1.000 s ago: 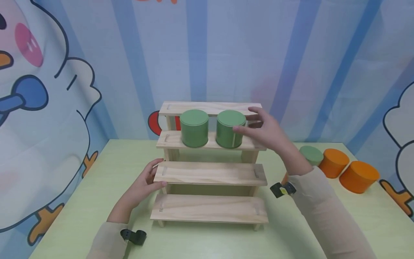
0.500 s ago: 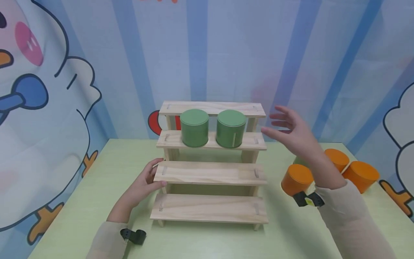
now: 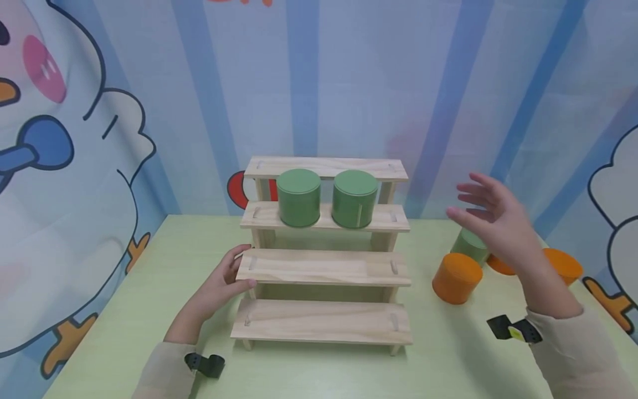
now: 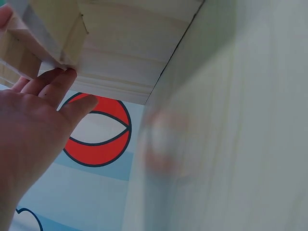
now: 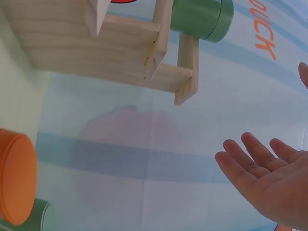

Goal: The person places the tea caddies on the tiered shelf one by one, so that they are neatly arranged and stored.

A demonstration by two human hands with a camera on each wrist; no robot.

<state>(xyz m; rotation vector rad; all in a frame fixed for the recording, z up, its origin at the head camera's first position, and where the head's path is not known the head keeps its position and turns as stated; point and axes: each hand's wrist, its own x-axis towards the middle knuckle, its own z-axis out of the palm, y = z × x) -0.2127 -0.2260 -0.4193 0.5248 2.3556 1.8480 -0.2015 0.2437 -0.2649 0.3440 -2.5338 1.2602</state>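
Observation:
A pale wooden stepped stand (image 3: pixel 319 321) with several shelves stands mid-table in the head view. On its second shelf from the top sit two green lidded tins, a left one (image 3: pixel 299 200) and a right one (image 3: pixel 354 202), side by side with a small gap. My left hand (image 3: pixel 214 293) grips the stand's left side, thumb at the front of a lower shelf; in the left wrist view its fingers (image 4: pixel 57 89) touch the wood. My right hand (image 3: pixel 505 224) hangs in the air, fingers spread and holding nothing, above another green tin (image 3: pixel 468 247) and a nearby orange tin (image 3: pixel 457 280).
Two more orange tins, one (image 3: pixel 500 265) partly behind my right hand and one (image 3: pixel 563 263) partly behind the wrist, stand at the table's right. A printed curtain (image 3: pixel 359 83) with stripes and cartoon birds hangs right behind the table (image 3: pixel 129 327).
My right hand has let go of the right green tin on the shelf and moved right, over the tins on the table. The left hand has stayed on the stand.

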